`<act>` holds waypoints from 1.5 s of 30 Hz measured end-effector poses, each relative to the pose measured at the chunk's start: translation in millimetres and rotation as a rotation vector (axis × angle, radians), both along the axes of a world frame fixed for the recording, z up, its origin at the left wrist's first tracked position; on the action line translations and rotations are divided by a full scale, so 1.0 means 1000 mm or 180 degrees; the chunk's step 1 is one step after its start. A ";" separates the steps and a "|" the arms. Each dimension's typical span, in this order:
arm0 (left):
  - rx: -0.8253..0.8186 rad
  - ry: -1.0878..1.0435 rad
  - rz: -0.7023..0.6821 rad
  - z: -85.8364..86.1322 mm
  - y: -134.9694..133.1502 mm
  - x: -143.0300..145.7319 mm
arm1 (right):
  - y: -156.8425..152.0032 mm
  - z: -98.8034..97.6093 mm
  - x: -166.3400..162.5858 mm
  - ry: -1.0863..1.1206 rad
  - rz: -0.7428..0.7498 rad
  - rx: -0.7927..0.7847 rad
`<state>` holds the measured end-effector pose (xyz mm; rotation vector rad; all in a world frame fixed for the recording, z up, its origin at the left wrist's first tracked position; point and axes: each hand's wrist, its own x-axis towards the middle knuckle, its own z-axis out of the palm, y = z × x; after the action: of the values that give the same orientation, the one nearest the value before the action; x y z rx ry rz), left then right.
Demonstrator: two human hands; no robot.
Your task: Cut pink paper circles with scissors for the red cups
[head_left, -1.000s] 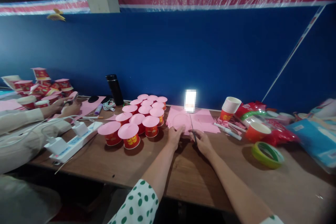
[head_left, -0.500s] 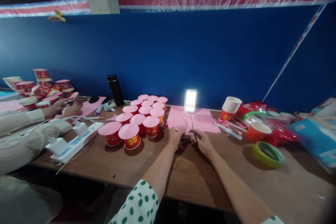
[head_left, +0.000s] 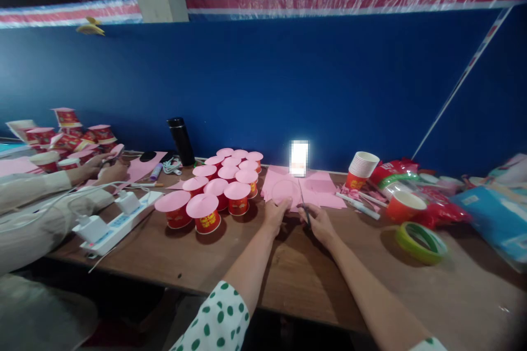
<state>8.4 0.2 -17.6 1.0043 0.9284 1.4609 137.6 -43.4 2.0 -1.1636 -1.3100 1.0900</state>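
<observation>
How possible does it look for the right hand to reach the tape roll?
Probably yes: nothing visible blocks the way from the right hand to the green tape roll, though that hand seems to hold scissors.

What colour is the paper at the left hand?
Pink paper, faint circle outline; best in head view.

Dark tool (head_left: 307, 215) partly hidden by the right hand (head_left: 321, 225), bright screen (head_left: 299, 159) pixelated.

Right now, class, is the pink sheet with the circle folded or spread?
Spread: the pink sheet looks flat, with no fold visible beyond the left hand, which covers part of its near edge.
</observation>
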 end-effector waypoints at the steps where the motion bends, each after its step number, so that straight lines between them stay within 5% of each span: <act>1: 0.0006 -0.0018 0.0009 0.000 0.000 0.000 | 0.000 0.000 0.000 0.0010 -0.0006 0.0007; 45: 0.0069 -0.0054 0.0036 0.003 0.000 0.001 | 0.000 -0.001 0.003 -0.0190 -0.0047 -0.0002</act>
<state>9.6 0.3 -14.7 1.0025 0.9090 1.4898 140.4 -43.0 1.0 -1.2124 -1.3450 1.0522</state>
